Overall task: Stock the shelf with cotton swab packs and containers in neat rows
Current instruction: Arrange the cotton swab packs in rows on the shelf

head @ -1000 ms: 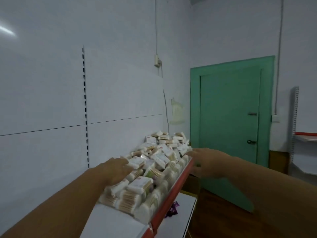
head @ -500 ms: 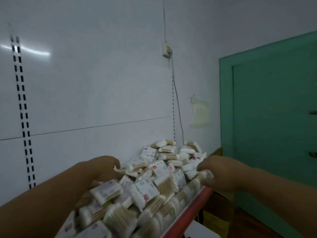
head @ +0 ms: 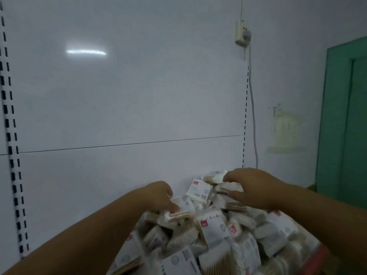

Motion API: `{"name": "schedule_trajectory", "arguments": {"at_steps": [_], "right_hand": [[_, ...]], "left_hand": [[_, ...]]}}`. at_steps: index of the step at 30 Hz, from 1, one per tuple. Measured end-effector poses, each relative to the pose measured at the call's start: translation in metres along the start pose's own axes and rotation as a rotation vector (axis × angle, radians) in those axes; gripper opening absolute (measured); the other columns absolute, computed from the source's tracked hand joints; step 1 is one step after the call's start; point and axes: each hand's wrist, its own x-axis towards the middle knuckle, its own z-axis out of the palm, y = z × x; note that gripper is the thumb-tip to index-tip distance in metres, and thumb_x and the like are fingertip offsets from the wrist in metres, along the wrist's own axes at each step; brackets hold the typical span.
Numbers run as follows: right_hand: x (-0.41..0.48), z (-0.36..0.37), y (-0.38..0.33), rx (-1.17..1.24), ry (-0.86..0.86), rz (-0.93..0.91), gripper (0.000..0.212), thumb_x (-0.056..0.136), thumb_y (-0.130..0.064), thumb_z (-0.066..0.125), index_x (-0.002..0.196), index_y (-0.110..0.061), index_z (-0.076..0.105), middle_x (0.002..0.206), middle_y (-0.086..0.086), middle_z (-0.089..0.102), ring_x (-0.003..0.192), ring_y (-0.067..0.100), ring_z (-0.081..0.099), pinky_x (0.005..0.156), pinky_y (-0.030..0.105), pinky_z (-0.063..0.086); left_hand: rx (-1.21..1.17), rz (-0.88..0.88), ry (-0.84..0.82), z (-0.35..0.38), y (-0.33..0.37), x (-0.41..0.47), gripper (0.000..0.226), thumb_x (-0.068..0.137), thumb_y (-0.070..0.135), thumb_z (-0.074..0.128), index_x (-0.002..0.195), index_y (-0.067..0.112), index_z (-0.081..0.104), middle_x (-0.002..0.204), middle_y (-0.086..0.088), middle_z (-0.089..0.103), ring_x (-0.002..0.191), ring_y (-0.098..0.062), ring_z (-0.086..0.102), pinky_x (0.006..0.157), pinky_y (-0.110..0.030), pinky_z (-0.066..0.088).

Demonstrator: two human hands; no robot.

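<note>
Both hands are down in a loose heap of cotton swab packs (head: pixel 214 233) piled on the shelf (head: pixel 319 257), whose red front edge shows at the lower right. The left hand (head: pixel 158 197) has its fingers curled, pinching packs at the heap's left side. The right hand (head: pixel 254 188) sits atop the pile near the white back panel (head: pixel 119 96), fingers and thumb bent round packs there, as far as the blur lets me see. A slotted upright (head: pixel 10 135) runs down the far left; a green door (head: pixel 349 116) stands to the right
</note>
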Motion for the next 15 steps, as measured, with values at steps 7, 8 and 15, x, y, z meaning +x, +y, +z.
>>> {"name": "schedule_trajectory", "arguments": {"at_steps": [7, 8, 15], "right_hand": [[0.069, 0.024, -0.001, -0.033, -0.016, -0.105, 0.047, 0.09, -0.035, 0.059, 0.135, -0.03, 0.045, 0.135, -0.007, 0.048, 0.122, 0.014, 0.044, 0.101, 0.029, 0.036], [0.079, 0.028, -0.002, -0.046, -0.053, -0.144, 0.05, 0.089, -0.03, 0.06, 0.137, -0.03, 0.043, 0.137, -0.006, 0.047, 0.123, 0.015, 0.043, 0.102, 0.03, 0.035], [0.133, 0.051, -0.006, -0.25, -0.138, -0.235, 0.046, 0.091, -0.048, 0.052, 0.122, -0.014, 0.056, 0.126, 0.008, 0.053, 0.113, 0.024, 0.05, 0.097, 0.03, 0.033]], "left_hand": [[0.066, 0.026, -0.106, -0.008, 0.0, 0.01, 0.045, 0.072, 0.05, 0.077, 0.1, 0.016, 0.07, 0.097, 0.001, 0.069, 0.076, -0.009, 0.059, 0.066, -0.019, 0.048], [0.035, 0.023, -0.069, -0.01, -0.002, 0.008, 0.037, 0.071, 0.048, 0.079, 0.09, 0.018, 0.067, 0.09, 0.003, 0.067, 0.071, -0.008, 0.058, 0.059, -0.016, 0.047], [-0.75, -0.139, 0.154, -0.025, -0.023, -0.028, 0.033, 0.081, 0.025, 0.075, 0.102, 0.006, 0.057, 0.075, -0.005, 0.073, 0.06, -0.018, 0.069, 0.049, -0.026, 0.053]]}}
